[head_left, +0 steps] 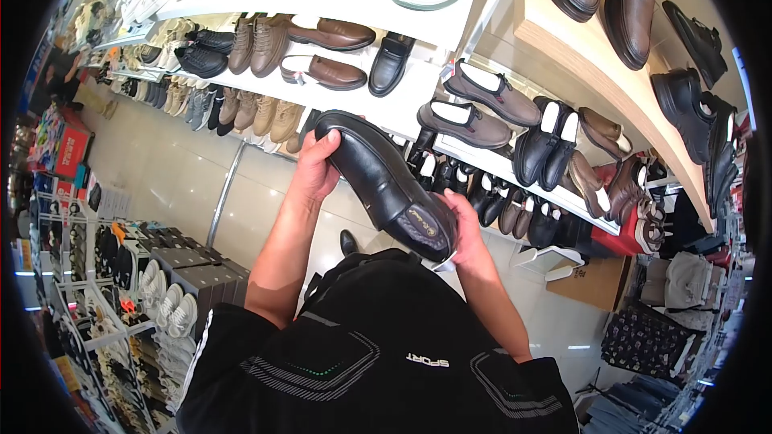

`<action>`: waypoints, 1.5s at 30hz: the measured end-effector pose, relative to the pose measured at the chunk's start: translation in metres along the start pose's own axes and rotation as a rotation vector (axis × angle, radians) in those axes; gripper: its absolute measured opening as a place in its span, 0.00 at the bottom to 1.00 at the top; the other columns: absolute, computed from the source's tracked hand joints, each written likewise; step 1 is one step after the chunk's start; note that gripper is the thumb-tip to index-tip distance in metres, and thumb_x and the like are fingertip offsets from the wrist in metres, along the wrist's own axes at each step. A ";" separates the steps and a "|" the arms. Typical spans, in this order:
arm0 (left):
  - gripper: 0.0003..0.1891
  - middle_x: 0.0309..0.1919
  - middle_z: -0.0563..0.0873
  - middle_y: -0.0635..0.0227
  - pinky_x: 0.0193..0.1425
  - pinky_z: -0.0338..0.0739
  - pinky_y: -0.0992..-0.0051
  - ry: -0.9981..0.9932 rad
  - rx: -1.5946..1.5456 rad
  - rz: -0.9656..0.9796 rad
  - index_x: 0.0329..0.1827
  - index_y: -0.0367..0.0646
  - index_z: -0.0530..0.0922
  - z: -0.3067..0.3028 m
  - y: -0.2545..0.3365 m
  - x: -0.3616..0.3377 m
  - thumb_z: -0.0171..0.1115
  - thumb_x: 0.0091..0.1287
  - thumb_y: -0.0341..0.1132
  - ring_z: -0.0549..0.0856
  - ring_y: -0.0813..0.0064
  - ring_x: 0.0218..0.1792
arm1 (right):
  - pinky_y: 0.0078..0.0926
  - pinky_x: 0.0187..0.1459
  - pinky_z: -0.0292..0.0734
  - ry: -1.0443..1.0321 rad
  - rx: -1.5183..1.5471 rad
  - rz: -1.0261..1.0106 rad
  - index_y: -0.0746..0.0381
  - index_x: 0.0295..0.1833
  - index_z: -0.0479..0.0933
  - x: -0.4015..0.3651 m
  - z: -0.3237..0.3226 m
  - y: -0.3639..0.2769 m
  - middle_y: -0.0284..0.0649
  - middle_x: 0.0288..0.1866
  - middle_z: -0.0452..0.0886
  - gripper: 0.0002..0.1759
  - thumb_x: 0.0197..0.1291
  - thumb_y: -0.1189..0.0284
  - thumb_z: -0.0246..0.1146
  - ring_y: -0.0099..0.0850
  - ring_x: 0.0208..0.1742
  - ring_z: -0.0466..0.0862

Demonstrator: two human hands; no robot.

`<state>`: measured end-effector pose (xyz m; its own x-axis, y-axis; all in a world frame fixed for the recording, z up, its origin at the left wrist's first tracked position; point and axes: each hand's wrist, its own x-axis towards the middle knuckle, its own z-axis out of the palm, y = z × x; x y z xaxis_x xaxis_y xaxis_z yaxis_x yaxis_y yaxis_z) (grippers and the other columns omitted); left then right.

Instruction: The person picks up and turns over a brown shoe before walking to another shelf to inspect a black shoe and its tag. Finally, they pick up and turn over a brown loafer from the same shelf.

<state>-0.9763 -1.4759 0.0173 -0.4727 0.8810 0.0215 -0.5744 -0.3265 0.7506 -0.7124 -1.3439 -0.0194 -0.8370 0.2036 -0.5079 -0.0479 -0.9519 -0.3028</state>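
Before the white shelf (342,99) bearing brown loafers (330,33), over the glossy tiled floor (261,201), a person holds a black shoe (378,181). The left hand (319,167) clamps the toe, thumb on top, other fingers mostly hidden; the right hand (468,231) curls its fingers around the heel
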 end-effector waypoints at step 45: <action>0.30 0.52 0.89 0.50 0.52 0.90 0.52 0.234 -0.051 -0.492 0.65 0.32 0.76 -0.033 -0.048 -0.087 0.54 0.78 0.54 0.91 0.55 0.49 | 0.33 0.55 0.83 -0.013 -0.083 -0.324 0.68 0.63 0.79 -0.015 0.019 -0.036 0.45 0.52 0.89 0.34 0.74 0.47 0.52 0.36 0.51 0.89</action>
<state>-0.9302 -1.5480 -0.0424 -0.2731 0.8358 -0.4763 -0.7940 0.0836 0.6021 -0.7087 -1.3170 0.0146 -0.7923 0.4890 -0.3648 -0.2683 -0.8163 -0.5115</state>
